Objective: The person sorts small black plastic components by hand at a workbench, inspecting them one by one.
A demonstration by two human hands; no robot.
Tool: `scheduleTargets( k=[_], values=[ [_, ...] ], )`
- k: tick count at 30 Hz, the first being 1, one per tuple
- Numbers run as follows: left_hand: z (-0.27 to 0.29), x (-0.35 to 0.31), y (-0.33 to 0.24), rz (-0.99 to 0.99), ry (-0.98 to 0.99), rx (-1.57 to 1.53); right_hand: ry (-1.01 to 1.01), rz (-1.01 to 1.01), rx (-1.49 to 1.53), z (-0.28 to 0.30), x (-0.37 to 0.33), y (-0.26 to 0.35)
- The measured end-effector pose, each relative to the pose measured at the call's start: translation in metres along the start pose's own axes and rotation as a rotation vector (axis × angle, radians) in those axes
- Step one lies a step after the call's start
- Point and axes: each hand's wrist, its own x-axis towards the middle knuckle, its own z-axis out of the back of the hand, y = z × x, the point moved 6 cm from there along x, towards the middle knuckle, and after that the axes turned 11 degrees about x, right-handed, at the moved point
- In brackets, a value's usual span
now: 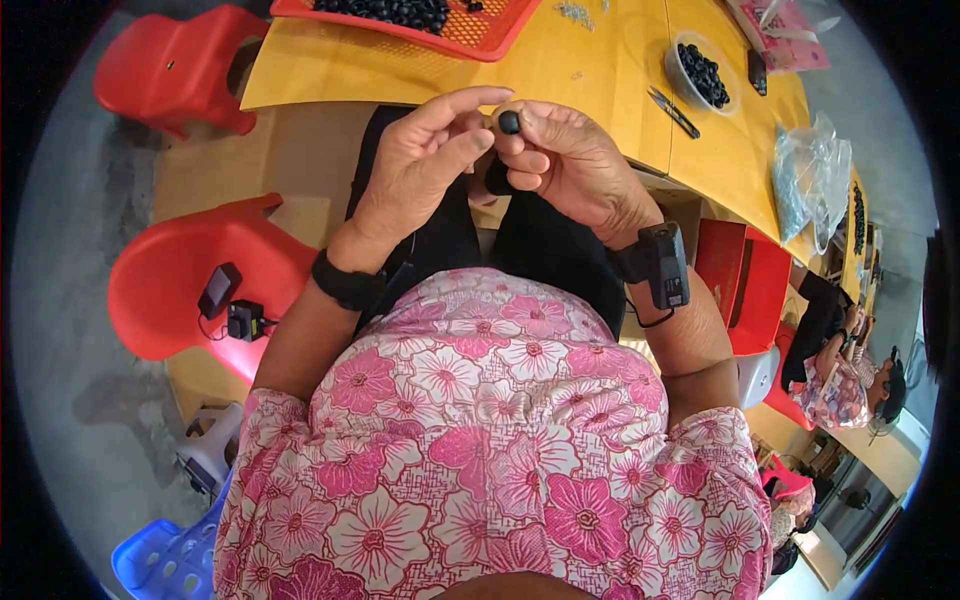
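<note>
My right hand [585,160] pinches a small rounded black piece [509,122] between thumb and fingers, just past the table's near edge and above my lap. The piece looks like a little cap or knob; its exact kind is too small to tell. Close on its left is my left hand [420,160], its thumb and forefinger apart and pointing toward the piece. Nothing shows between those two fingertips, and its other fingers are partly hidden. On the yellow table [600,75], a red basket [485,45] and a clear bowl [676,75] hold many similar black pieces.
Black snips [674,112] lie beside the bowl. Tiny clear parts [575,14] are scattered farther back. A clear plastic bag [815,175] rests at the table's right. Red chairs [165,280] stand at left, one bearing a black device [220,288]. Other people [835,385] sit at far right.
</note>
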Motion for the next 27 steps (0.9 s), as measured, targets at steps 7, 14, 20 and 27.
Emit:
scheduleTargets(
  k=[7, 14, 20, 27],
  values=[
    [-0.006, -0.003, 0.001, -0.123, -0.021, 0.399, 0.014, -0.013, 0.063, 0.011, -0.014, -0.025],
    [-0.020, 0.010, 0.017, 0.046, 0.090, 0.126, -0.128, 0.120, -0.140, 0.030, -0.017, -0.020],
    [-0.021, 0.024, 0.043, 0.155, 0.170, 0.034, -0.344, 0.150, -0.452, 0.046, -0.015, 0.003],
    [-0.015, 0.020, 0.094, 0.379, 0.212, -0.444, -0.667, 0.743, -1.574, 0.081, -0.008, 0.092]
  ],
)
